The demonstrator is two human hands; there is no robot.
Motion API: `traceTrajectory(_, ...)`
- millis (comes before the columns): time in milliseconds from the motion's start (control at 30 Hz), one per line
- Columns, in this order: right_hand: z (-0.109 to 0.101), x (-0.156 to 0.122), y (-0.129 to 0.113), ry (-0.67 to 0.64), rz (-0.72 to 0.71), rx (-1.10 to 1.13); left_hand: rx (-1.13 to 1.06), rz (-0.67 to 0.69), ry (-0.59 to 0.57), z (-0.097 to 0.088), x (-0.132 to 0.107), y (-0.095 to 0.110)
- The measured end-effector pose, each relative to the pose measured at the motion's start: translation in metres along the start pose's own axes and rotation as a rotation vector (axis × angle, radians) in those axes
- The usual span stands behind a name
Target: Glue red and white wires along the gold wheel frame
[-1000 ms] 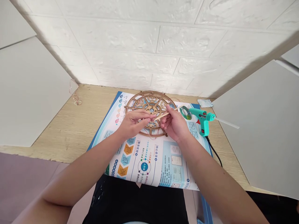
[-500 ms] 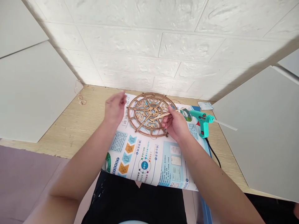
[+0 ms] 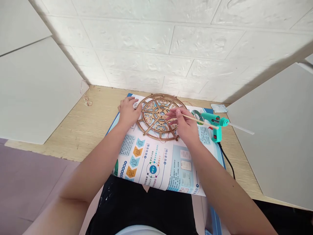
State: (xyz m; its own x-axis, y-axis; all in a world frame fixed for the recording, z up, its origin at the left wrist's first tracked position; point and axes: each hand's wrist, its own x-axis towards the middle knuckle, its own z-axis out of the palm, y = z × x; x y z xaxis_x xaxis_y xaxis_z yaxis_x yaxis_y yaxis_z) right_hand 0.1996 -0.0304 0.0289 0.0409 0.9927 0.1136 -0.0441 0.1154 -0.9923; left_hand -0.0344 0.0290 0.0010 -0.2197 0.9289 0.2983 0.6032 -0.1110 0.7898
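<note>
A round openwork wooden wheel (image 3: 156, 115) with spokes and scroll patterns lies flat on a printed poster (image 3: 137, 163). Thin reddish wires run over it. At its left rim rests my left hand (image 3: 129, 111), fingers stretched out on the poster and thumb at the rim; nothing shows in its grip. My right hand (image 3: 187, 125) is over the wheel's right side, pinching a thin wooden stick (image 3: 201, 122) between thumb and fingers. The stick points right, its end in front of the teal glue gun (image 3: 212, 120). The fingertips partly hide the wheel's spokes.
The glue gun has a clear glue stick (image 3: 242, 129) at its back and a black cord (image 3: 228, 160). Behind it lies a small white packet (image 3: 219, 108). A tape roll (image 3: 197, 117) sits beside the wheel. Loose wire (image 3: 86, 98) lies left; white panels (image 3: 36, 91) flank the wooden tabletop (image 3: 70, 130).
My left hand has come down from the air to the wheel's left rim, fingers spreading. The stick in my right hand has turned from pointing left over the wheel to pointing right.
</note>
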Motion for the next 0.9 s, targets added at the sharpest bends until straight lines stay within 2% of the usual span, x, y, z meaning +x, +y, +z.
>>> traceTrajectory(200,-0.001,0.001,0.016,-0.138,-0.048,-0.220,0.021,-0.032,-0.074,0.009,-0.005,-0.003)
traceTrajectory(300,-0.003,0.004,0.021,-0.163,-0.068,-0.241,-0.086,-0.052,-0.064,0.005,-0.002,0.001)
traceTrajectory(400,-0.004,0.006,0.021,-0.150,-0.130,-0.209,-0.264,-0.052,-0.091,0.000,-0.002,0.014)
traceTrajectory(467,-0.005,0.007,0.020,-0.137,-0.182,-0.182,-0.510,-0.082,-0.195,-0.003,-0.007,0.026)
traceTrajectory(533,-0.006,0.007,0.019,-0.124,-0.229,-0.163,-0.852,-0.163,-0.370,-0.004,-0.013,0.036)
traceTrajectory(600,-0.007,0.007,0.019,-0.115,-0.262,-0.155,-1.092,-0.225,-0.511,-0.003,-0.020,0.043)
traceTrajectory(767,-0.007,0.005,0.019,-0.120,-0.294,-0.178,-1.184,-0.225,-0.661,0.004,-0.030,0.046)
traceTrajectory(833,-0.005,0.004,0.018,-0.130,-0.305,-0.201,-1.186,-0.289,-0.728,0.006,-0.032,0.046)
traceTrajectory(900,-0.004,0.002,0.017,-0.134,-0.322,-0.225,-1.173,-0.363,-0.747,0.007,-0.033,0.046)
